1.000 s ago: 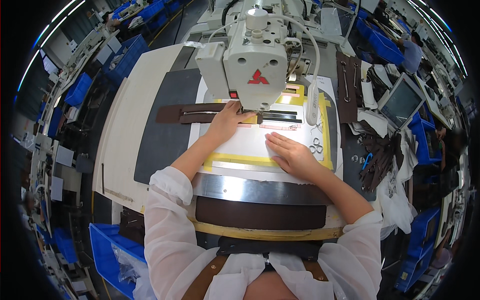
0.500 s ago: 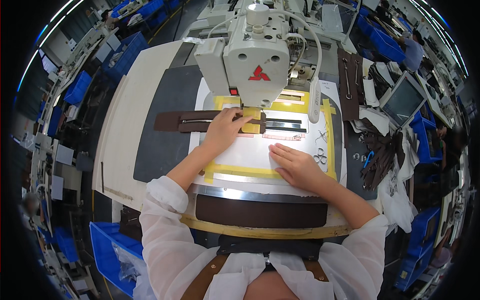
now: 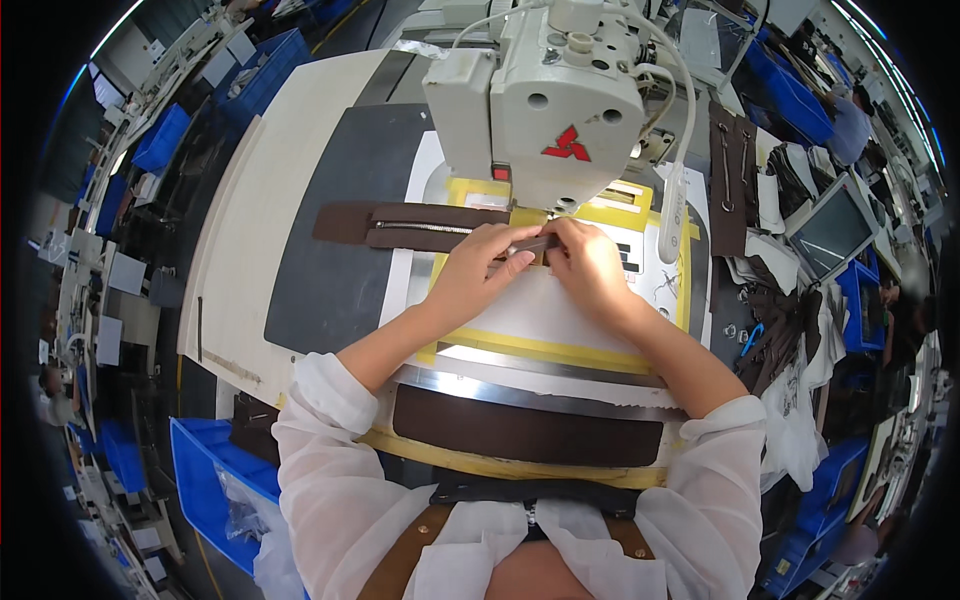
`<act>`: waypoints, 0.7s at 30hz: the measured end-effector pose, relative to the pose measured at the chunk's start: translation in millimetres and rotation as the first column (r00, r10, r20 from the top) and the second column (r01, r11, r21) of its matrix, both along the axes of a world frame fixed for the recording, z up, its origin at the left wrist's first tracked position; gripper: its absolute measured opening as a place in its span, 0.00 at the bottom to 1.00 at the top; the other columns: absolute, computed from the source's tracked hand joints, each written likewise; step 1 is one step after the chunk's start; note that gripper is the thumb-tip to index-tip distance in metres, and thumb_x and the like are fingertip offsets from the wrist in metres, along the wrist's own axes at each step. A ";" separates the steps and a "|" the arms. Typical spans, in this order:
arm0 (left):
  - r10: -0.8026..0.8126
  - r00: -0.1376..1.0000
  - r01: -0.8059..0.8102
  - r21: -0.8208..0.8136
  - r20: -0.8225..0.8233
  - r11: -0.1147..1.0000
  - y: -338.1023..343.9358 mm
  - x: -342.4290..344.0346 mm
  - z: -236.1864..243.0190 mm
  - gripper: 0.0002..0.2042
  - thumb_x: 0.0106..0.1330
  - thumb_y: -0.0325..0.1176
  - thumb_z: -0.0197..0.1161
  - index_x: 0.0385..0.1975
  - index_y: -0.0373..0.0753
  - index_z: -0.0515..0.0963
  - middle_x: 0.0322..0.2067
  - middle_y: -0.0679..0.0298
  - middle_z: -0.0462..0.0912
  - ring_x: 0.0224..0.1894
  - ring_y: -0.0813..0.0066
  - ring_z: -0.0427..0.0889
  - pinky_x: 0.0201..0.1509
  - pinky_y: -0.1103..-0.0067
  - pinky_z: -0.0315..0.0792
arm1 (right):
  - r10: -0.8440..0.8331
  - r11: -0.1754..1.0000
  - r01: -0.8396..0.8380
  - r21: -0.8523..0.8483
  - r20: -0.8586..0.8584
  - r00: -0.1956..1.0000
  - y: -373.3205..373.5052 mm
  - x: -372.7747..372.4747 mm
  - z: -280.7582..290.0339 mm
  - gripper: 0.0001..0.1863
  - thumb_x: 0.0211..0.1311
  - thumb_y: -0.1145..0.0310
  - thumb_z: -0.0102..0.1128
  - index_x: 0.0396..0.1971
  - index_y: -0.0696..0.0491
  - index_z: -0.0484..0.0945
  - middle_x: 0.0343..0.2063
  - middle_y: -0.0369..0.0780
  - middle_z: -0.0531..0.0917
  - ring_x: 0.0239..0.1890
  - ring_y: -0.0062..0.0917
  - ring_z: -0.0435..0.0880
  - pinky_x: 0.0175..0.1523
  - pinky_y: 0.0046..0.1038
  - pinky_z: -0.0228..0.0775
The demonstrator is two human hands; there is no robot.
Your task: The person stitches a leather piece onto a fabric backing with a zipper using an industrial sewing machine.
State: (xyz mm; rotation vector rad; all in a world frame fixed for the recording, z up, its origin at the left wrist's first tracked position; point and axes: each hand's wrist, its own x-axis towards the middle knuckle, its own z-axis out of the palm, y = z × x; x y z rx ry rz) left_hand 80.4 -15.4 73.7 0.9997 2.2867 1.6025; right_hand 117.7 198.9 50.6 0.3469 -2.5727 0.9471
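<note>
A brown zipper strip (image 3: pixel 410 228) lies on a white taped template (image 3: pixel 540 315) under the white sewing machine head (image 3: pixel 560 110). My left hand (image 3: pixel 480 265) grips the strip's right end just below the needle area, fingers bent over it, thumb alongside. My right hand (image 3: pixel 590 270) meets it there, its thumb and fingers pinched on the same end beside a yellow patch. The fingertips and exact edge held are partly hidden. A metal bar (image 3: pixel 500 390) and a long brown panel (image 3: pixel 525 430) lie between me and the template.
At right are brown strips with zippers (image 3: pixel 728 190), a screen (image 3: pixel 830 225), blue scissors (image 3: pixel 750 340) and scraps (image 3: pixel 775 325). A blue bin (image 3: pixel 200 470) stands at lower left. A co-worker (image 3: pixel 850 120) is at the back right; workbenches and bins line both sides.
My right hand has moved up from the template to join my left hand at the strip's end. My left hand has shifted right, and the whole view has shifted slightly.
</note>
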 end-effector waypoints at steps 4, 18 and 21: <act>-0.086 0.814 -0.078 -0.255 -0.575 0.964 -13.0 -13.6 -27.4 0.20 0.69 0.39 0.71 0.58 0.40 0.81 0.52 0.61 0.81 0.60 0.59 0.76 0.65 0.65 0.71 | -0.150 0.983 0.166 -0.072 0.193 0.970 24.7 2.8 -3.3 0.08 0.63 0.77 0.63 0.42 0.55 0.80 0.32 0.45 0.88 0.35 0.43 0.83 0.50 0.43 0.73; -0.214 0.712 -0.046 -0.348 -0.669 0.936 -2.8 -12.0 -47.9 0.31 0.57 0.42 0.78 0.60 0.37 0.79 0.57 0.63 0.78 0.62 0.63 0.75 0.67 0.67 0.73 | -0.176 0.968 0.229 -0.104 0.371 0.912 32.1 6.6 -16.7 0.09 0.64 0.80 0.62 0.42 0.54 0.80 0.31 0.39 0.87 0.42 0.34 0.72 0.59 0.35 0.61; -0.228 0.728 -0.023 -0.355 -0.647 0.935 -4.8 -12.1 -45.4 0.33 0.56 0.44 0.78 0.61 0.37 0.79 0.58 0.63 0.78 0.64 0.62 0.74 0.68 0.67 0.73 | -0.186 0.975 0.213 -0.059 0.299 0.936 35.0 7.7 -19.8 0.08 0.64 0.80 0.62 0.41 0.55 0.80 0.31 0.40 0.88 0.43 0.34 0.73 0.60 0.34 0.61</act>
